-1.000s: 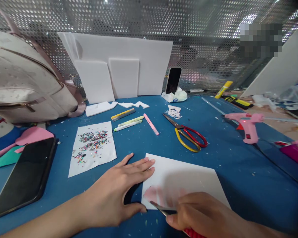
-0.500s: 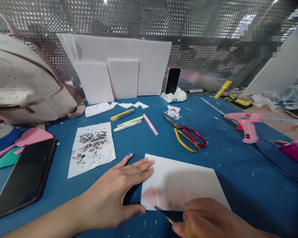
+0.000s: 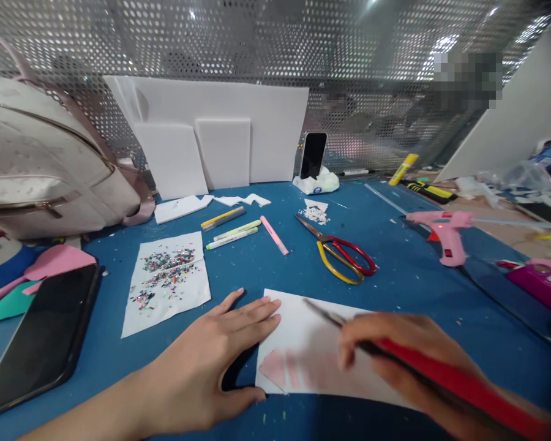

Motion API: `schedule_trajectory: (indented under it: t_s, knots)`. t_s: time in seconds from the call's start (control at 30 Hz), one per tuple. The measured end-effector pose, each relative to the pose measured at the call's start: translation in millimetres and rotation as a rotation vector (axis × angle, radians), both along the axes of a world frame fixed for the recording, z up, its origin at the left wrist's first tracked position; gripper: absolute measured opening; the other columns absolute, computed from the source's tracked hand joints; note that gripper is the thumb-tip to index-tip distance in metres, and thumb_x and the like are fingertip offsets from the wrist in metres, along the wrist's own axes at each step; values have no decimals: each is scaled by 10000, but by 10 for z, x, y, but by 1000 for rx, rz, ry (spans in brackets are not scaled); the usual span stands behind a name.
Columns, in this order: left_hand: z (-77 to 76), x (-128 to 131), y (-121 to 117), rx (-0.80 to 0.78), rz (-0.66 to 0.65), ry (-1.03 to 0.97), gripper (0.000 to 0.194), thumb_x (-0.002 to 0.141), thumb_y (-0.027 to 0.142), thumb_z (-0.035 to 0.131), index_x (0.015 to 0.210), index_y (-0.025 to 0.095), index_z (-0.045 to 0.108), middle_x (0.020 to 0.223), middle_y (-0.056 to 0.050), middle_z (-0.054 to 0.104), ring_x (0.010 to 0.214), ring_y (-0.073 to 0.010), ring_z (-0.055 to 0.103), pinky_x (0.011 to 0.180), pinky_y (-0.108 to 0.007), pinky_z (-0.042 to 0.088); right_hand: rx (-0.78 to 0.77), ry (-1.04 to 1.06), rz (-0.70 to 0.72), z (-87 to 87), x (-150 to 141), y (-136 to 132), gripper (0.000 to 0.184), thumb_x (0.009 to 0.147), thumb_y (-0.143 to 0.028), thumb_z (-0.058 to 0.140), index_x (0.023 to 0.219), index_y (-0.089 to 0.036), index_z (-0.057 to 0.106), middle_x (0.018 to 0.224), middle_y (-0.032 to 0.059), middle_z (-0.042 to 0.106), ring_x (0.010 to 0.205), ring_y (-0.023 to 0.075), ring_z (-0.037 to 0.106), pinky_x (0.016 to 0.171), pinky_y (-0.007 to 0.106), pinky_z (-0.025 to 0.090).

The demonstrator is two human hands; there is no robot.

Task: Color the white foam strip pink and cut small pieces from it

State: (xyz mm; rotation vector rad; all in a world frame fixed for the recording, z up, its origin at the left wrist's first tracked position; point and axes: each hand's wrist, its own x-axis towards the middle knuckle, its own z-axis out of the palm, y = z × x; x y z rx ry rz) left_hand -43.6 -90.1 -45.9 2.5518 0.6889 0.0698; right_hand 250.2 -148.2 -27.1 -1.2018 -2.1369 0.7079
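Observation:
A white sheet [image 3: 303, 318] with pale pink streaks along its lower part lies on the blue table in front of me. My left hand [image 3: 220, 349] is spread flat, its fingertips pressing on the sheet's left edge and its thumb at the lower left corner. A thin dark line outlines the pink patch near that corner. In my right hand [image 3: 390, 349] is a craft knife [image 3: 417, 361] with a red and black handle and a slim pointed metal tip. Its tip hovers over the upper part of the sheet; motion blurs the hand.
Scissors [image 3: 344, 257], several markers [image 3: 232, 237] and a paper with colourful bits [image 3: 165, 269] lie beyond my hands. A pink glue gun [image 3: 447, 229] with its cord is on the right. A dark phone [image 3: 41, 331] and a backpack [image 3: 50, 159] are left; white boards [image 3: 275, 135] stand behind.
My right hand has lifted the craft knife from the sheet's lower edge and moved it up and to the right, uncovering more of the lower edge. My left hand stays on the sheet.

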Motion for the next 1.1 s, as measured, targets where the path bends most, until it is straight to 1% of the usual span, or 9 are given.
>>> schedule_trajectory:
  t_s: [0.1, 0.13, 0.27, 0.53, 0.67, 0.77, 0.93, 1.03, 1.1]
  knots:
    - [-5, -19, -17, 46, -12, -6, 827, 870, 408, 630, 1521, 368, 122, 1598, 32, 257, 1470, -173, 252, 1225, -527, 144, -107, -45, -94, 58, 108, 295, 136, 950, -371, 536, 1014, -277, 609, 932, 15, 749, 831, 200, 723, 702, 274, 532]
    - [-11, -26, -22, 73, -14, -15, 801, 879, 416, 625, 1518, 356, 146, 1596, 21, 271, 1467, -175, 265, 1223, -521, 159, -157, -45, -115, 52, 133, 382, 188, 941, -383, 562, 1093, -274, 577, 1024, 35, 736, 921, 225, 710, 754, 301, 536]
    - [-26, -44, -29, 152, 8, -98, 637, 896, 385, 624, 1447, 320, 311, 1545, -16, 385, 1432, -180, 345, 1222, -487, 188, -292, 8, -19, -3, 148, 610, 302, 939, -377, 605, 1201, -275, 495, 1180, 64, 666, 1086, 248, 647, 867, 341, 528]
    - [5, -55, 25, 130, 72, -128, 447, 892, 336, 648, 1284, 289, 439, 1318, -27, 531, 1271, -191, 486, 1226, -451, 177, -347, 55, 110, 34, 36, 728, 238, 960, -316, 574, 1153, -249, 451, 1092, 65, 655, 951, 224, 662, 766, 336, 526]
    - [26, -57, 37, 103, 100, -152, 367, 885, 367, 664, 1182, 275, 470, 1220, -24, 557, 1176, -229, 496, 1145, -471, 282, -367, 59, 91, 26, 17, 720, 234, 942, -303, 591, 1131, -249, 465, 1050, 57, 670, 867, 204, 662, 678, 304, 515]
    - [53, -51, 50, 74, 125, -166, 307, 888, 408, 662, 1101, 260, 497, 1152, -27, 572, 1086, -238, 502, 996, -431, 385, -381, 118, 91, -6, 33, 743, 221, 949, -297, 583, 1121, -251, 452, 993, 40, 670, 839, 189, 651, 671, 297, 504]
    - [48, -67, 82, -16, 188, -208, 191, 924, 398, 612, 1052, 272, 547, 1030, -4, 619, 946, -207, 533, 847, -361, 404, -384, 210, 66, -29, 88, 831, 275, 914, -309, 657, 1083, -253, 447, 914, 2, 659, 752, 154, 624, 646, 284, 489]
    - [22, -78, 97, -137, 274, -263, 109, 931, 281, 577, 1037, 281, 549, 944, 32, 638, 892, -164, 579, 809, -310, 432, -452, 264, 73, -16, 102, 863, 320, 889, -314, 694, 1087, -243, 453, 976, 22, 673, 721, 137, 619, 614, 268, 485]
    - [21, -71, 103, -243, 331, -304, 140, 915, 211, 553, 1036, 278, 531, 895, 58, 655, 837, -128, 610, 777, -271, 458, -518, 306, 105, -17, 97, 874, 322, 892, -334, 697, 1092, -235, 464, 990, 30, 674, 717, 129, 616, 603, 257, 485]
